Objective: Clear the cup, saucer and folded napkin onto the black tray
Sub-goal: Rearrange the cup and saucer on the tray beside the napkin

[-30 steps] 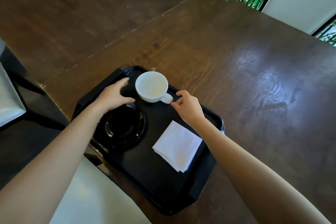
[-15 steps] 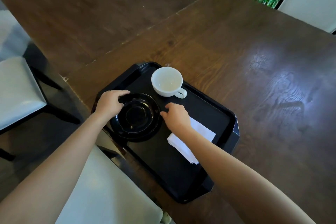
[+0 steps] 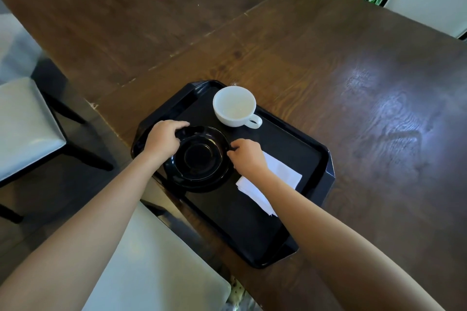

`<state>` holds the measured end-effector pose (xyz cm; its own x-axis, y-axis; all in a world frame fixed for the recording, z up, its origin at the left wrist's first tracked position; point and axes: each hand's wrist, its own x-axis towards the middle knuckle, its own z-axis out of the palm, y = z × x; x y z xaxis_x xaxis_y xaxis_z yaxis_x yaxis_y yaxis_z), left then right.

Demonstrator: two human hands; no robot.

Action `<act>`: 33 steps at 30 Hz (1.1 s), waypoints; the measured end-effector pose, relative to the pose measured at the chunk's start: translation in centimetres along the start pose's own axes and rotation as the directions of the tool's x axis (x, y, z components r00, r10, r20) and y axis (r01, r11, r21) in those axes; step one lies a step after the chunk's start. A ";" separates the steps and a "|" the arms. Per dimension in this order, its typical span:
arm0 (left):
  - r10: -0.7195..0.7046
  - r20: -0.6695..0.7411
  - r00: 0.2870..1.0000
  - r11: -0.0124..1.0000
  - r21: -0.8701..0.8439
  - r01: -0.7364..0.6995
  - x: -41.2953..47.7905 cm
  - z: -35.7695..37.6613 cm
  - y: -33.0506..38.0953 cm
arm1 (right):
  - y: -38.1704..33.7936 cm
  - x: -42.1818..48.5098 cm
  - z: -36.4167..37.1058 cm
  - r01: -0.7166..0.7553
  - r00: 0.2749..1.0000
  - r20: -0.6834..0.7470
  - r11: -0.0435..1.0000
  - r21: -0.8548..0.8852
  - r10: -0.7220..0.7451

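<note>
Both hands grip the saucer at frame centre: left hand on its left rim, right hand on its right rim, fingers closed on it; cup sits above, on the black tray.

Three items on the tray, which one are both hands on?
The black saucer: left hand and right hand grip opposite edges. The white cup stands untouched; the napkin lies under the right wrist.

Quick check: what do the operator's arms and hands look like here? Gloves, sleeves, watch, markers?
Both forearms are bare as far as the frame shows: no sleeves in view. The left hand and right hand wear no gloves. No watch, bands, rings or markers are visible on what shows.
</note>
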<state>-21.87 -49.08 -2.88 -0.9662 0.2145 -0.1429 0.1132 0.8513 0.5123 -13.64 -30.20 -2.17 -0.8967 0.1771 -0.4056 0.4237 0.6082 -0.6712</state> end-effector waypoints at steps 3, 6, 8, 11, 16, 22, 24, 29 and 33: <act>-0.016 0.019 1.000 1.000 -0.006 0.017 0.1 -0.2 0.4 | 0.2 -0.5 -1.4 0.020 0.999 -0.051 0.997 0.072 -0.016; -0.003 0.049 0.999 0.993 -0.119 0.008 0.5 -0.7 1.4 | 1.9 -2.1 -4.4 0.083 0.979 -0.186 0.997 0.012 -0.079; 0.006 0.108 0.994 0.969 -0.246 0.021 1.3 -1.0 2.6 | 3.8 -3.7 -6.0 0.087 0.975 -0.183 0.975 -0.203 -0.125; 0.026 0.206 0.978 0.930 -0.365 0.052 2.9 -0.9 4.6 | 5.8 -6.4 -6.1 0.079 0.990 -0.065 0.863 -0.498 -0.128; 0.091 0.328 0.940 0.895 -0.441 0.067 4.6 0.7 6.3 | 7.6 -8.4 -3.5 0.085 0.995 0.014 0.798 -0.597 -0.096; 0.125 0.196 0.972 0.910 -0.413 -0.034 4.9 1.4 6.3 | 8.5 -8.2 -2.2 0.077 0.993 -0.028 0.790 -0.608 -0.118; 0.115 0.175 0.978 0.914 -0.404 -0.035 5.0 1.6 6.2 | 8.7 -8.2 -2.1 0.078 0.992 -0.035 0.791 -0.607 -0.125; 0.114 0.149 0.982 0.914 -0.403 -0.045 4.7 1.8 6.2 | 8.7 -8.3 -2.0 0.085 0.990 -0.038 0.790 -0.607 -0.136; 0.124 0.138 0.983 0.918 -0.391 -0.061 4.6 2.0 6.3 | 8.6 -8.3 -2.2 0.085 0.991 -0.031 0.795 -0.601 -0.130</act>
<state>-25.11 -41.75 -2.03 -0.9034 0.3824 -0.1941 0.0720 0.5814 0.8105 -2.77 -24.71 -3.21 -0.9477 0.1204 -0.2955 0.1832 0.9636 -0.1950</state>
